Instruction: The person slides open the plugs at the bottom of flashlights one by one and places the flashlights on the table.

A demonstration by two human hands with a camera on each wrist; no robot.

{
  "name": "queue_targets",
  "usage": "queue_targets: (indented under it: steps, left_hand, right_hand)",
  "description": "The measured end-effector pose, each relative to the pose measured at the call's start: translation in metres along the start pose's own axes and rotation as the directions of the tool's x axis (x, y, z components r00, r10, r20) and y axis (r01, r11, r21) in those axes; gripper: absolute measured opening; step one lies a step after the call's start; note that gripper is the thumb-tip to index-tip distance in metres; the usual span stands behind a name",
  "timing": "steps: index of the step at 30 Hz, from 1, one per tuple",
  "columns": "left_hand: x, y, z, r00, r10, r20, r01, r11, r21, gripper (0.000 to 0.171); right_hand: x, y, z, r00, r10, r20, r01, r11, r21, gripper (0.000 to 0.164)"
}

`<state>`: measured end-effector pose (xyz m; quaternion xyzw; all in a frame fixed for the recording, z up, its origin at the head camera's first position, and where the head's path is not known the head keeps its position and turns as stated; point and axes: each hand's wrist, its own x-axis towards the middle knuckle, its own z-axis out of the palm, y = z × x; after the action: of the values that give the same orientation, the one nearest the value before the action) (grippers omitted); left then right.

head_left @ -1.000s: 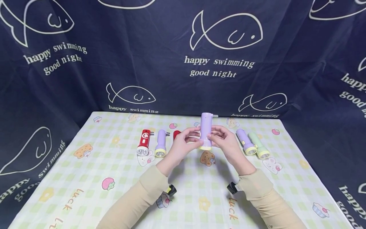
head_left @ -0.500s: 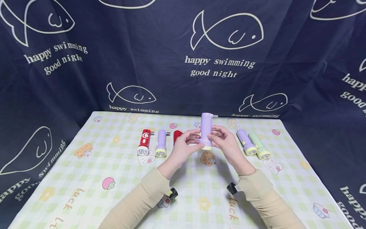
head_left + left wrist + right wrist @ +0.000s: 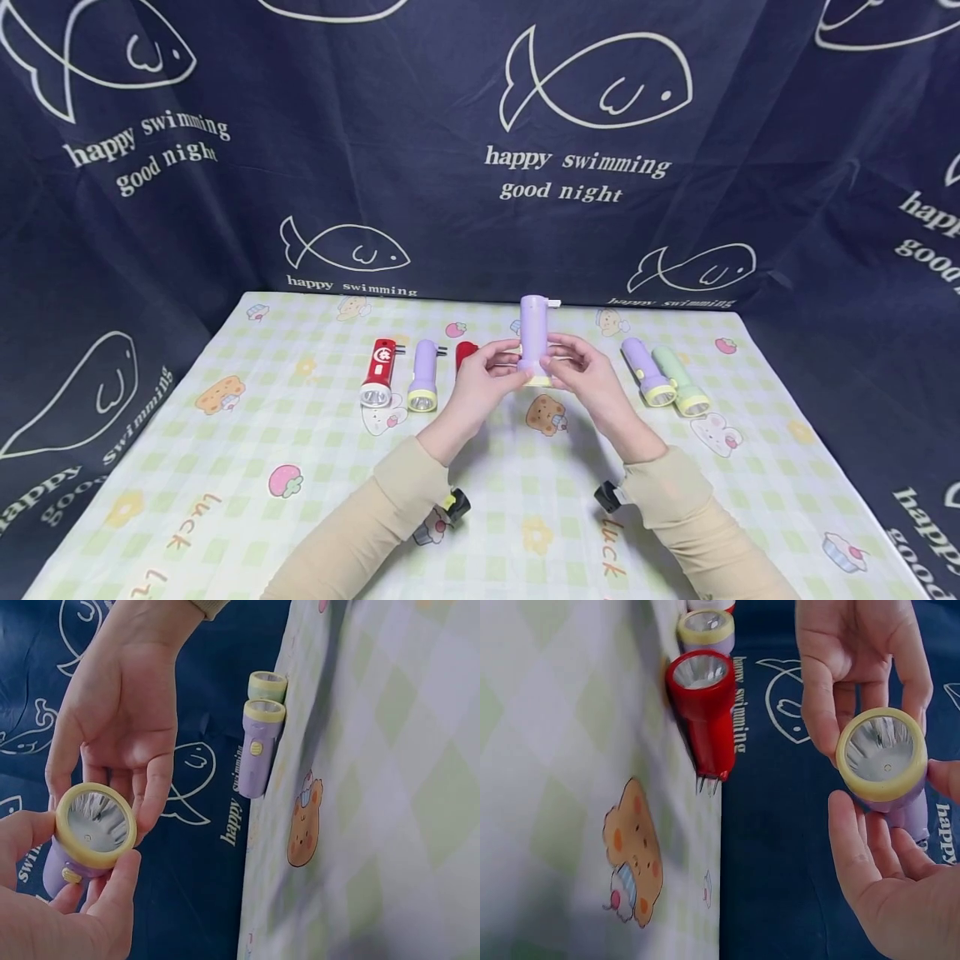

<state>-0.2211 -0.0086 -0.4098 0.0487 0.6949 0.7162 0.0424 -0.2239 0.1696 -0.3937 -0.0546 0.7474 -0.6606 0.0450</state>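
One slip of the fingertips looks like the likeliest trouble: the held purple flashlight (image 3: 534, 325) hangs above the tabletop (image 3: 225, 500), lens end down, and a loosened pinch at its wide yellow rim (image 3: 64, 832) could drop it lens first. A fingertip sits right by the yellow switch (image 3: 71, 875), so a careless squeeze might press it. Sinking leftward, the left hand (image 3: 480, 379) could also knock the all-red flashlight (image 3: 709, 712) — partly hidden behind it in the head view.

Both hands are partly curled, neither spread wide nor clenched. The left hand pinches the lens end between thumb and fingers; the right hand (image 3: 588, 371) pinches it from the opposite side — thumb in front, fingers behind. Prongs (image 3: 554, 303) jut rightward from its upper end. A red flashlight with a silver head (image 3: 377, 371) and another purple one (image 3: 423, 367) lie to the left, and a purple-and-green pair (image 3: 678, 379) to the right.
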Motion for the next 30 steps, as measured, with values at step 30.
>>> queue_targets:
  steps: [30]
  left_hand:
    - [0.013,-0.005,0.003,0.996,-0.077,-0.042,0.081,0.989,0.121,0.045]
  right_hand:
    - [0.005,0.024,0.008,0.997,0.078,0.011,-0.079,0.993,0.085,0.049]
